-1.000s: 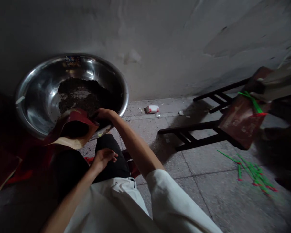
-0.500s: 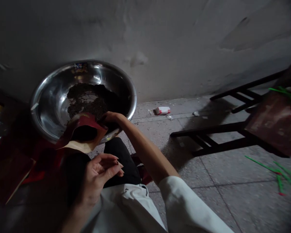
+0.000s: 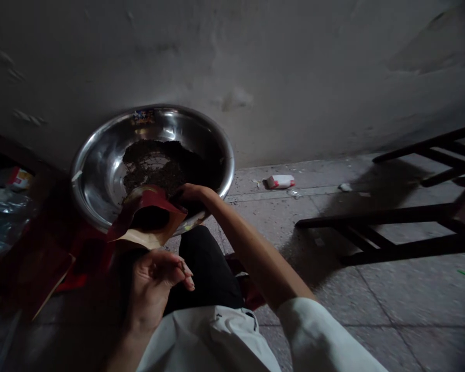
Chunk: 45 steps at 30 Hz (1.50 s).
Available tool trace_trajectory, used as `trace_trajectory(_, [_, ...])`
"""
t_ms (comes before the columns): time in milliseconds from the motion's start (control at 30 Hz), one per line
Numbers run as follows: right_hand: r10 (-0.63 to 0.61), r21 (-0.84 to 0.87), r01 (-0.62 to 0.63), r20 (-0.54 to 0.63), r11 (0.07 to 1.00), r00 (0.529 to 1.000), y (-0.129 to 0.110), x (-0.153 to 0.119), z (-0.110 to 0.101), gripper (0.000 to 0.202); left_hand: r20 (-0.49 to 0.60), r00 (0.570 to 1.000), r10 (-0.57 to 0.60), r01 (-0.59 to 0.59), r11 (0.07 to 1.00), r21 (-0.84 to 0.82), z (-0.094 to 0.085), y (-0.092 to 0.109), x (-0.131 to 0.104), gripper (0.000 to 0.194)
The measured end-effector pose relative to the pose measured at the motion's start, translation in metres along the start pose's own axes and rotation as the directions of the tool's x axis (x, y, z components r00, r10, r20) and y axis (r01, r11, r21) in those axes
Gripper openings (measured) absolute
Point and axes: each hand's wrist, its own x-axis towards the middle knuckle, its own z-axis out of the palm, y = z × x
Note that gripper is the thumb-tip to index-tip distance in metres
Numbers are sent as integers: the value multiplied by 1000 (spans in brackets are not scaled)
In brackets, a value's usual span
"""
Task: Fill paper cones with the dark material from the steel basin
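Observation:
A wide steel basin (image 3: 96,150) stands by the wall with dark, crumbly material (image 3: 158,165) in it. Over its near rim leans a dark red bag (image 3: 139,209) with a tan inside, its mouth open and dark within. My right hand (image 3: 191,194) reaches into the basin just right of the bag; its fingers are in shadow, so their grip is hidden. My left hand (image 3: 160,274) is held above my lap, below the bag, with its fingers curled and drawn together; what they pinch, if anything, is too small to name.
A small red and white carton (image 3: 281,181) lies on the floor right of the basin. An overturned dark wooden stool (image 3: 395,217) is at the right. Clear plastic (image 3: 8,217) and more red bags (image 3: 34,263) are at the left.
The view has shifted left, so the basin and stool appear farther right. My left hand's fingers have curled in more. My right hand stays in the basin beside the bag.

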Motion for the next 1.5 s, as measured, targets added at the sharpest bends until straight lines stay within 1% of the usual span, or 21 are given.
trace_trajectory(100, [-5, -12, 5, 3, 1000, 1000, 0, 2, 0, 44, 1, 1000, 29, -29, 998, -52, 1, 2, -1, 14])
trace_trajectory(267, [-15, -48, 15, 3, 999, 1000, 1, 4, 0, 48, -38, 998, 43, -46, 997, -61, 0, 3, 0, 16])
trace_trajectory(333, [-15, -71, 15, -2, 997, 1000, 0, 5, 0, 46, -67, 997, 43, -46, 998, -42, -1, 2, 1, 16])
trace_trajectory(433, [-24, -98, 24, 1, 995, 1000, -1, 5, 0, 46, -155, 984, 85, -84, 996, 15, -2, 1, 2, 10])
trace_trajectory(567, [-34, -89, 35, 10, 995, 999, 0, 4, 1, 44, -272, 937, 220, -173, 967, 187, -10, -1, 5, 13])
trace_trajectory(700, [-34, -42, 34, 12, 999, 999, 1, 5, 3, 41, -347, 879, 327, -158, 886, 436, -21, 1, 13, 20])
trace_trajectory(800, [-27, -35, 27, -2, 999, 1000, 1, 6, 4, 42, -347, 854, 388, -118, 794, 596, -26, 4, 19, 25])
trace_trajectory(900, [-29, -45, 27, -41, 999, 999, -1, 5, 3, 44, -302, 842, 448, -126, 706, 696, -27, 5, 20, 31])
trace_trajectory(933, [-30, -48, 27, -51, 998, 998, -1, 4, 3, 44, -282, 824, 491, -150, 670, 727, -28, 5, 18, 30])
trace_trajectory(967, [-34, -48, 31, -59, 998, 998, -2, 3, 3, 43, -261, 793, 550, -184, 624, 759, -29, 5, 16, 28])
trace_trajectory(1067, [-64, -29, 61, -78, 998, 995, -3, -3, 1, 40, -215, 645, 733, -269, 481, 834, -40, 3, 7, 20])
trace_trajectory(1100, [-76, -16, 75, -92, 997, 993, -4, -5, 0, 39, -221, 601, 768, -276, 459, 844, -46, 2, 3, 18])
trace_trajectory(1133, [-82, 0, 83, -111, 997, 990, -4, -8, -1, 39, -242, 576, 781, -268, 460, 846, -52, 0, 0, 17])
trace_trajectory(1200, [-86, 37, 93, -161, 995, 983, -6, -12, -4, 38, -314, 579, 752, -224, 517, 826, -66, -5, -6, 17])
trace_trajectory(1267, [-98, 75, 116, -209, 990, 973, -9, -17, -7, 38, -377, 615, 692, -174, 586, 791, -78, -12, -10, 18])
trace_trajectory(1333, [-110, 91, 137, -252, 986, 962, -13, -22, -12, 39, -392, 648, 653, -144, 611, 778, -88, -20, -11, 19])
trace_trajectory(1367, [-118, 90, 147, -271, 985, 955, -16, -25, -16, 40, -381, 646, 662, -141, 594, 792, -93, -23, -10, 20])
trace_trajectory(1400, [-129, 87, 160, -285, 983, 950, -19, -27, -19, 41, -353, 625, 696, -143, 547, 825, -97, -24, -8, 22])
trace_trajectory(1433, [-145, 83, 176, -295, 981, 944, -22, -29, -22, 42, -301, 594, 746, -144, 467, 873, -101, -23, -5, 28])
trace_trajectory(1467, [-163, 80, 196, -303, 977, 939, -25, -31, -25, 42, -224, 570, 790, -143, 364, 920, -106, -20, 0, 39])
trace_trajectory(1500, [-183, 76, 216, -310, 974, 933, -28, -33, -27, 41, -133, 564, 815, -146, 257, 955, -112, -15, 7, 53])
